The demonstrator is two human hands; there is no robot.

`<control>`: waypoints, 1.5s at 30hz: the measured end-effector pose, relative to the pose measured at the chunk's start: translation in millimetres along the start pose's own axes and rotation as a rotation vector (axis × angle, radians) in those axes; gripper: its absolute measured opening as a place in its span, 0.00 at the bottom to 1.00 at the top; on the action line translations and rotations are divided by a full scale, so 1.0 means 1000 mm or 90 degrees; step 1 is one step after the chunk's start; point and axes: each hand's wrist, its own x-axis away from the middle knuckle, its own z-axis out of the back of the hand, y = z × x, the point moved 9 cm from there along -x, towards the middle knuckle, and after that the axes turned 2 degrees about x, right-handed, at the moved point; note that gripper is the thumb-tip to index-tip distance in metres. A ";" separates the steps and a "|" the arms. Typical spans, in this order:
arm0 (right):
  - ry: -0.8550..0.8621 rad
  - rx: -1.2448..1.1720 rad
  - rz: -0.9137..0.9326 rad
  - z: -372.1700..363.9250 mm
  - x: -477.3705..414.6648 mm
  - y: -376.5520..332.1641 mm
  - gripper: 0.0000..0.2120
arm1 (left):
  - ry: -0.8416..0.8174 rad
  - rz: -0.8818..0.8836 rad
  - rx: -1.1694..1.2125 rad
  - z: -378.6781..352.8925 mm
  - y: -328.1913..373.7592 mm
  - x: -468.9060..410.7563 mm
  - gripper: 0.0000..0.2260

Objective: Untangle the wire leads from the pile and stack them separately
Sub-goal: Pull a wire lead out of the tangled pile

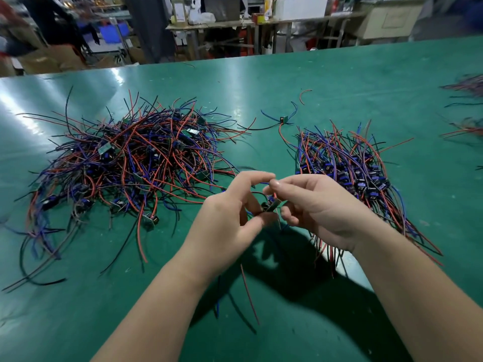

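**One unit held in both hands, between the pile and the stack**

Both hands meet above the green table (pixel 339 79), working on a single wire lead unit (pixel 269 207), a small dark board with leads trailing from it. The left hand (pixel 224 223) curls around it, thumb and fingers pinching the board, apparently to steady it. The right hand (pixel 316 207) pinches one blue strand at its fingertips just above the board, probably to draw that lead straight and apart from the others. A red lead (pixel 249 296) hangs loose below the hands, toward the person, so the unit looks already clear of the heap.

The tangled pile (pixel 130 163) lies out beyond the left hand and to its outer side, its wires crossing every way. The sorted stack (pixel 347 165) sits just past the right hand, leads fanned one way and boards lined up, which puts that hand close to where the unit would likely be laid. One stray unit (pixel 283 119) rests alone farther out, beyond both hands.
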 end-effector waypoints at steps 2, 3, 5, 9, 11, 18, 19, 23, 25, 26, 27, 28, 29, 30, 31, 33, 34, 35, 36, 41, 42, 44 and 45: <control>0.035 0.004 0.012 0.003 0.000 0.001 0.17 | 0.009 -0.014 -0.056 0.000 0.002 0.000 0.24; 0.048 -0.002 0.020 0.005 0.000 0.000 0.15 | 0.018 -0.011 -0.060 0.000 0.002 0.001 0.24; 0.066 -0.009 0.037 0.010 -0.001 -0.002 0.12 | 0.041 0.023 -0.022 0.001 -0.001 0.002 0.22; 0.077 -0.032 0.070 0.015 -0.002 -0.007 0.05 | 0.075 0.229 0.213 -0.006 -0.020 0.006 0.19; 0.083 -0.032 0.070 0.014 -0.002 -0.005 0.07 | 0.058 0.322 0.317 -0.016 -0.030 0.010 0.13; 0.143 0.058 0.107 0.018 -0.002 -0.006 0.04 | -0.008 0.460 0.495 -0.035 -0.035 0.017 0.03; 0.162 0.064 0.115 0.021 0.000 -0.009 0.04 | -0.022 0.466 0.500 -0.036 -0.034 0.017 0.02; 0.205 -0.005 0.110 0.034 0.001 -0.012 0.03 | -0.094 0.468 0.496 -0.040 -0.028 0.018 0.03; 0.222 -0.042 0.104 0.042 0.002 -0.015 0.04 | -0.145 0.461 0.481 -0.044 -0.023 0.020 0.04; 0.231 -0.060 0.101 0.045 0.003 -0.017 0.05 | -0.169 0.457 0.477 -0.046 -0.021 0.022 0.04; 0.239 -0.078 0.099 0.050 0.004 -0.019 0.05 | -0.189 0.453 0.474 -0.048 -0.018 0.023 0.05; 0.248 -0.093 0.100 0.054 0.005 -0.021 0.05 | -0.206 0.449 0.469 -0.049 -0.017 0.024 0.05; 0.260 -0.102 0.102 0.059 0.007 -0.024 0.04 | -0.221 0.445 0.461 -0.050 -0.015 0.025 0.06; 0.275 -0.107 0.106 0.064 0.008 -0.026 0.04 | -0.236 0.440 0.454 -0.051 -0.013 0.025 0.06; 0.291 -0.114 0.109 0.070 0.010 -0.028 0.04 | -0.251 0.435 0.449 -0.053 -0.011 0.027 0.06; 0.315 -0.130 0.116 0.077 0.012 -0.030 0.02 | -0.282 0.429 0.441 -0.057 -0.010 0.030 0.07; 0.326 -0.130 0.118 0.078 0.013 -0.031 0.02 | -0.292 0.426 0.439 -0.058 -0.009 0.031 0.07; 0.337 -0.123 0.119 0.079 0.014 -0.031 0.03 | -0.302 0.425 0.437 -0.059 -0.008 0.032 0.08; 0.350 -0.112 0.119 0.079 0.015 -0.031 0.04 | -0.315 0.425 0.433 -0.059 -0.008 0.034 0.08; 0.387 -0.155 0.122 0.087 0.018 -0.032 0.06 | -0.463 0.398 0.335 -0.071 -0.002 0.048 0.09; 0.380 -0.195 0.129 0.089 0.018 -0.032 0.06 | -0.479 0.386 0.320 -0.074 0.000 0.049 0.09; 0.375 -0.268 0.152 0.094 0.019 -0.034 0.07 | -0.451 0.381 0.350 -0.073 0.002 0.046 0.08; 0.380 -0.295 0.160 0.096 0.019 -0.034 0.07 | -0.415 0.382 0.389 -0.069 0.003 0.042 0.08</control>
